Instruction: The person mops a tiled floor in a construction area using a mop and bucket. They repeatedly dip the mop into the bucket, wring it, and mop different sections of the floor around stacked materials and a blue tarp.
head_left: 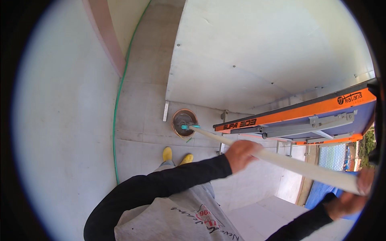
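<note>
Both hands held a long white pole. The left hand was wrapped around the pole near its middle, fingers closed on it. The right hand was clamped on the upper end, close to the picture's edge. The pole sloped down to a teal fitting at its lower tip, which sat inside a round copper-coloured bucket on the tiled floor. Yellow boots stood just beside the bucket. An orange and black cutting bench stood to the right, near the pole. Judged risks: sideways pressure on the pole could tip the bucket; a swing to the right could strike the bench; a green hose along the floor could snag a boot.
</note>
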A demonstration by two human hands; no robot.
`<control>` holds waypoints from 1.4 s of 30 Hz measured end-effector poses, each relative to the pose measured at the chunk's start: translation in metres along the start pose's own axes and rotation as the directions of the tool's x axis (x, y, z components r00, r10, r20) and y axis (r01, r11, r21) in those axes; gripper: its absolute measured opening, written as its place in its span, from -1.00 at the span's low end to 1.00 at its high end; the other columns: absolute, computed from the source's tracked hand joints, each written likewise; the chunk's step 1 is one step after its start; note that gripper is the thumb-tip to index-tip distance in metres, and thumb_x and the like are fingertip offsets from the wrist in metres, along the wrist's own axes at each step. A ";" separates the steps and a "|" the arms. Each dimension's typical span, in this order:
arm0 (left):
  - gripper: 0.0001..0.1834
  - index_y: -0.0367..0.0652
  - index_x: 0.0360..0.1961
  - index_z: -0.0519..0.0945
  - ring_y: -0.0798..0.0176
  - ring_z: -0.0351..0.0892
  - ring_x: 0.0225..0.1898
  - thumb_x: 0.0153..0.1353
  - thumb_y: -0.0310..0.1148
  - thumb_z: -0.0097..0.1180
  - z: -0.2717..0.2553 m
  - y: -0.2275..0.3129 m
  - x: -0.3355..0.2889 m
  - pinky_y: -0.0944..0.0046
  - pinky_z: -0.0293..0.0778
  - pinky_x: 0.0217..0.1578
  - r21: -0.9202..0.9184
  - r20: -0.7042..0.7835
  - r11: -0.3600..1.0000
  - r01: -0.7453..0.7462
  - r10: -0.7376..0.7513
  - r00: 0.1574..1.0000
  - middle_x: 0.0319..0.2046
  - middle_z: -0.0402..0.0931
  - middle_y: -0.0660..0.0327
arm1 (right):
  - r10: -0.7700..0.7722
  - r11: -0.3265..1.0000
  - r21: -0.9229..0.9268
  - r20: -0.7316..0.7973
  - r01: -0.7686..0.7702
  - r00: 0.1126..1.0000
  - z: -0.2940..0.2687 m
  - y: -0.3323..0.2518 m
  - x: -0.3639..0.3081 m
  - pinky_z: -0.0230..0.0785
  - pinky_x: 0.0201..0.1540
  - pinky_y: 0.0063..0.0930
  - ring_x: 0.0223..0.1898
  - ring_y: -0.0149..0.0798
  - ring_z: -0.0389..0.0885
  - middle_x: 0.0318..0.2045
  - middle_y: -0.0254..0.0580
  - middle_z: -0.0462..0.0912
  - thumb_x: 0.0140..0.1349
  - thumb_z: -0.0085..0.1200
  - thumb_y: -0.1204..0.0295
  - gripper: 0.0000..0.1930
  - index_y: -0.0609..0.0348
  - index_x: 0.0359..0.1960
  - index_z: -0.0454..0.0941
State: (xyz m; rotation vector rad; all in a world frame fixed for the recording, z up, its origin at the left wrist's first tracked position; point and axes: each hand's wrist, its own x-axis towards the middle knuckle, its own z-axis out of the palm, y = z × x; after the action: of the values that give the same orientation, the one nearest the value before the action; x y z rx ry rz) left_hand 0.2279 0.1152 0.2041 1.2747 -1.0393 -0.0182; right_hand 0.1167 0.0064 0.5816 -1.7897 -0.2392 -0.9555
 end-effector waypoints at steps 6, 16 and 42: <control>-0.67 -0.11 0.00 0.55 -0.08 0.46 0.06 0.22 -0.32 0.23 -0.065 -0.094 -0.074 -0.01 0.37 0.13 0.547 -0.171 0.800 0.249 -0.184 0.968 -0.02 0.52 0.01 | 0.167 0.985 0.000 -0.209 -0.171 0.963 0.122 0.177 -0.056 0.44 -0.57 -0.43 -0.67 -0.37 0.45 -0.64 -0.27 0.45 0.45 0.03 0.27 -0.78 0.11 -0.29 0.35; -0.67 -0.07 0.00 0.61 0.01 0.57 0.07 0.24 -0.23 0.15 -0.066 -0.278 -0.092 0.04 0.48 0.07 0.895 0.429 0.421 -0.146 -0.725 0.539 -0.01 0.60 0.08 | -0.390 0.896 -0.050 0.385 0.441 0.836 0.253 0.159 0.056 0.48 -0.24 -0.16 -0.31 -0.10 0.64 -0.42 -0.02 0.64 0.18 0.29 0.14 -0.61 0.29 -0.25 0.64; -0.40 0.12 0.26 0.44 -0.11 0.45 0.17 0.14 -0.30 0.25 -0.080 -0.269 -0.428 -0.15 0.48 0.09 0.521 -0.464 -0.541 0.660 -0.829 -0.313 0.06 0.45 0.06 | 0.943 0.177 -0.602 0.329 -0.778 -0.040 0.110 0.600 -0.600 0.55 -0.16 -0.23 -0.30 -0.08 0.74 -0.40 -0.11 0.74 0.42 0.00 0.02 -0.60 0.13 -0.15 0.62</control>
State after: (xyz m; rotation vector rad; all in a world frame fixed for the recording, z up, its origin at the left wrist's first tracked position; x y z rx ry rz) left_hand 0.1730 0.3103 -0.2660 2.6690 0.4775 -1.3702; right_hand 0.1129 0.0010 -0.2742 -1.8850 0.6506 0.7460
